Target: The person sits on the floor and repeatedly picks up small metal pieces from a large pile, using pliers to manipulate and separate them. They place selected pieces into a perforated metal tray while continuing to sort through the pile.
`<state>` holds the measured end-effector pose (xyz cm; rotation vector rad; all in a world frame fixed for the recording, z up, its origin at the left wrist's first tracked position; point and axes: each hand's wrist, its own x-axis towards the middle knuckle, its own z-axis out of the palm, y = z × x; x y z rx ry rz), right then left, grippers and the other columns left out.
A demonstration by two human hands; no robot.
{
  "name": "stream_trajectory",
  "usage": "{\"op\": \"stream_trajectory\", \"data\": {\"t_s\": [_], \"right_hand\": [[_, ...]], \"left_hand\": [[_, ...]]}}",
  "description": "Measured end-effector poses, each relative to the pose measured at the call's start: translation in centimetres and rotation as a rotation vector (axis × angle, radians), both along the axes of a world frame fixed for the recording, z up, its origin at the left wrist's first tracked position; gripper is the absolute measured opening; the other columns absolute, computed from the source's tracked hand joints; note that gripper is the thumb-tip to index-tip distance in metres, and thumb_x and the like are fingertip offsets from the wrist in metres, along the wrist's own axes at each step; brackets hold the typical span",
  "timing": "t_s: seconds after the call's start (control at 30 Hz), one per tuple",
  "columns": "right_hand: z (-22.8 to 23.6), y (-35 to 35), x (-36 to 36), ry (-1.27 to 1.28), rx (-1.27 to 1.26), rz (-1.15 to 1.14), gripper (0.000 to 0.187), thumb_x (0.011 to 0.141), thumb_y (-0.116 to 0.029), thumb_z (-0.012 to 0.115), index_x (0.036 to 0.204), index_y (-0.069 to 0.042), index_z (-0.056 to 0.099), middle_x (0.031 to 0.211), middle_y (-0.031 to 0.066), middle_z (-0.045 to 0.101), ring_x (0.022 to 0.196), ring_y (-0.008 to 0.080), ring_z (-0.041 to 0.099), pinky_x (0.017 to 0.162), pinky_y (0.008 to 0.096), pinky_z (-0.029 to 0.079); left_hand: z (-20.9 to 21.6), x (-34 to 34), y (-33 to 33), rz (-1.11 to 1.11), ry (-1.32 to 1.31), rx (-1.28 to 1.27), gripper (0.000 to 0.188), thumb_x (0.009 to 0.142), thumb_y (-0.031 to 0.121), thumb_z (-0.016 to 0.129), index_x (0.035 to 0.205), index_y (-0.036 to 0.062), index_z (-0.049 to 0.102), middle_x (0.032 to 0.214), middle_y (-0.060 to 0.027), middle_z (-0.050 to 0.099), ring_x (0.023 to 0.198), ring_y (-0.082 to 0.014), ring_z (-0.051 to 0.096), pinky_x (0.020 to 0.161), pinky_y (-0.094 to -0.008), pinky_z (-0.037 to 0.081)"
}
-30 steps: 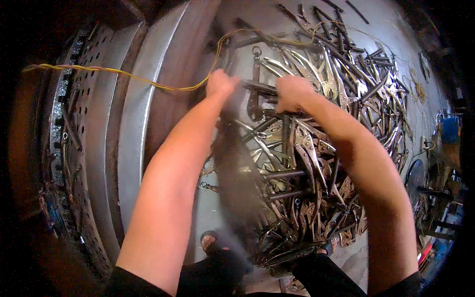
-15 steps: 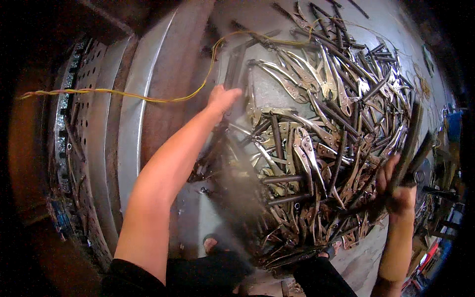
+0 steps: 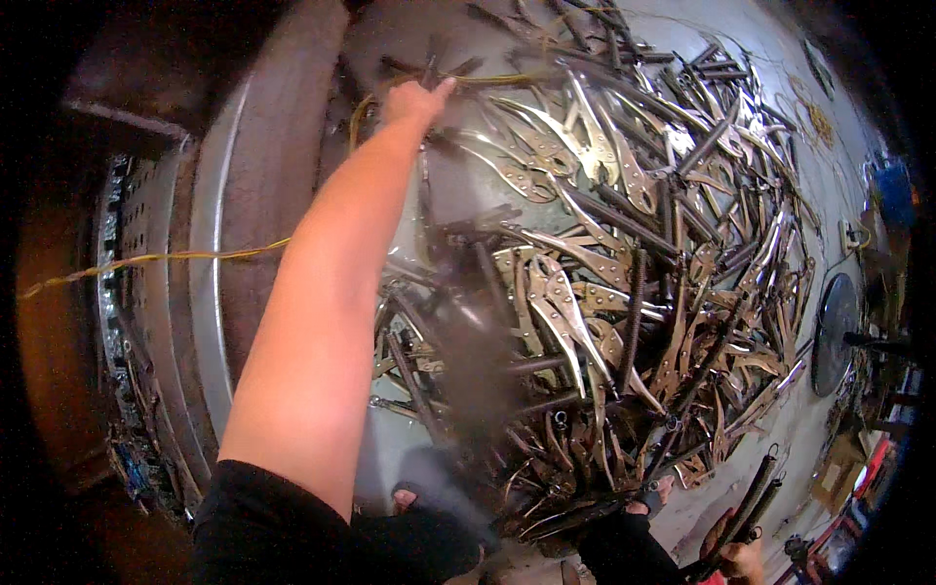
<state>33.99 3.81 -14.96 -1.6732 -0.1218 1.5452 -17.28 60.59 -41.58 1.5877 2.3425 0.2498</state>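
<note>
Stretched out to the far left side of the pile, my left hand [image 3: 414, 102] is closed at a blurred dark rod-like piece [image 3: 432, 63]; its fingers are mostly hidden. At the lower right edge, my right hand [image 3: 743, 563] grips several dark coil springs [image 3: 756, 502] with hooked ends, which point up and away. Between the hands spreads a heap of silvery locking pliers [image 3: 561, 302], with more coil springs [image 3: 634, 317] lying among and across them. A dark blur covers part of the heap's near left side.
A twisted yellow cable [image 3: 166, 256] runs from the left, behind my left arm, toward the far pile. Ridged metal structure [image 3: 210, 283] stands at the left. On the right are a black round disc [image 3: 837, 331] and a cardboard box [image 3: 840, 473]. My feet [image 3: 405, 497] are near the heap.
My left hand has reached farther away and slightly left. My right hand has drawn back from the heap's right side to the lower right edge, still gripping the springs. The view has shifted.
</note>
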Motion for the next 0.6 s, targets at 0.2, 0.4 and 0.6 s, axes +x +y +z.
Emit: {"op": "stream_trajectory", "data": {"t_s": [0.2, 0.4, 0.6], "right_hand": [[-1.6, -3.4, 2.7, -0.093, -0.067, 0.01, 0.055, 0.068, -0.02, 0.085, 0.11, -0.007, 0.053, 0.077, 0.0069, 0.057, 0.063, 0.0266, 0.063, 0.052, 0.0416, 0.052], [-2.8, -3.2, 3.0, -0.11, -0.044, 0.054, 0.061, 0.064, -0.028, 0.09, 0.108, -0.007, 0.053, 0.077, 0.005, 0.055, 0.063, 0.0248, 0.062, 0.051, 0.0392, 0.051], [-3.7, -1.0, 3.0, 0.072, 0.004, 0.181, 0.037, 0.073, -0.007, 0.074, 0.105, 0.001, 0.057, 0.085, 0.0115, 0.065, 0.073, 0.0274, 0.067, 0.065, 0.0423, 0.057]], "left_hand": [[0.0, -0.8, -1.6, -0.098, 0.052, -0.078, 0.059, 0.079, 0.047, 0.075, 0.118, 0.003, 0.072, 0.121, -0.022, 0.071, 0.115, -0.0381, 0.067, 0.099, -0.0453, 0.052], [1.1, -0.7, -6.1, -0.077, 0.063, -0.023, 0.051, 0.073, 0.034, 0.077, 0.114, 0.0039, 0.072, 0.114, -0.0188, 0.073, 0.109, -0.0374, 0.069, 0.095, -0.0451, 0.054], [5.0, -3.7, -13.1, 0.004, -0.467, -0.313, 0.042, 0.076, 0.031, 0.075, 0.102, -0.0006, 0.071, 0.092, -0.0149, 0.073, 0.089, -0.0252, 0.071, 0.084, -0.0392, 0.054]]}}
